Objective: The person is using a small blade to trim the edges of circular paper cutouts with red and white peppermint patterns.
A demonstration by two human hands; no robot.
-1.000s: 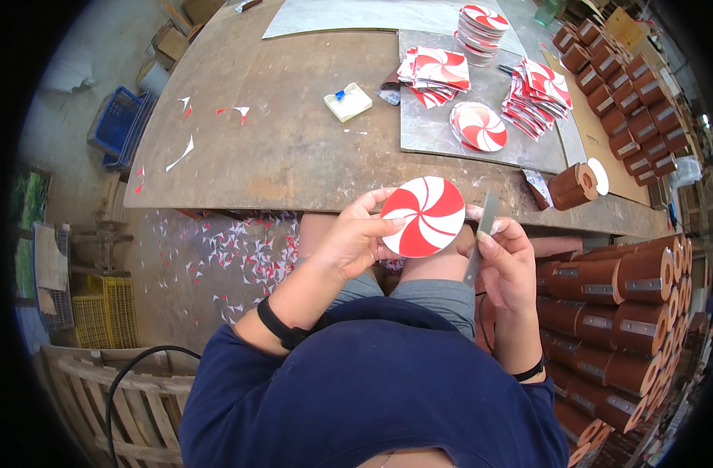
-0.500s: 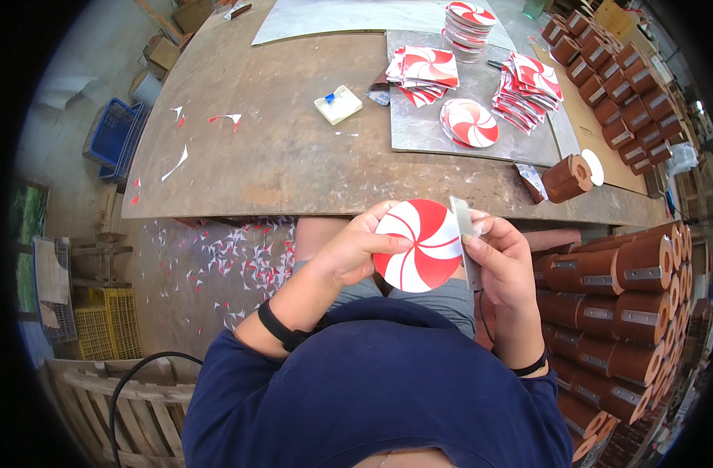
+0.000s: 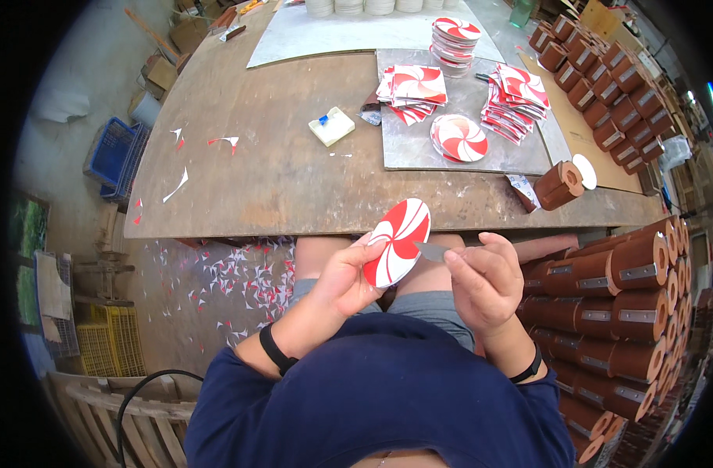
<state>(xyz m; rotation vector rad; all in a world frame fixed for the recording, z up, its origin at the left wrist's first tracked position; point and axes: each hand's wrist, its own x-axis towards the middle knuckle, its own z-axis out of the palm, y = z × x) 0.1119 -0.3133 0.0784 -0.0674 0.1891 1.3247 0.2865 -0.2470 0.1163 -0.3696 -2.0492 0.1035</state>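
Between the thumb and fingers of my left hand [image 3: 347, 274] is a round red-and-white swirl disc [image 3: 403, 238], tilted so that it looks narrow. My right hand [image 3: 487, 282] pinches a flat grey blade [image 3: 432, 251]; its pointed tip is at the disc's right edge, and I cannot tell whether they touch. Both hands are over my lap, just in front of the table edge. On a grey metal plate [image 3: 399, 154] on the table lie a low pile of round swirl discs [image 3: 459, 139], a tall round stack [image 3: 455, 43] and two piles of square swirl sheets [image 3: 417, 84] [image 3: 519, 90].
A small white dish [image 3: 331, 127] with a blue bit stands on the wooden table [image 3: 255, 156]. One brown cylinder [image 3: 559, 186] is near its right edge. Many brown cylinders [image 3: 637, 273] are stacked at my right. Red and white scraps [image 3: 231, 281] litter the floor at left.
The disc has turned from facing up to a steep tilt. My right hand has drawn back and turned the blade, now pointing left at the disc. The view has shifted slightly.
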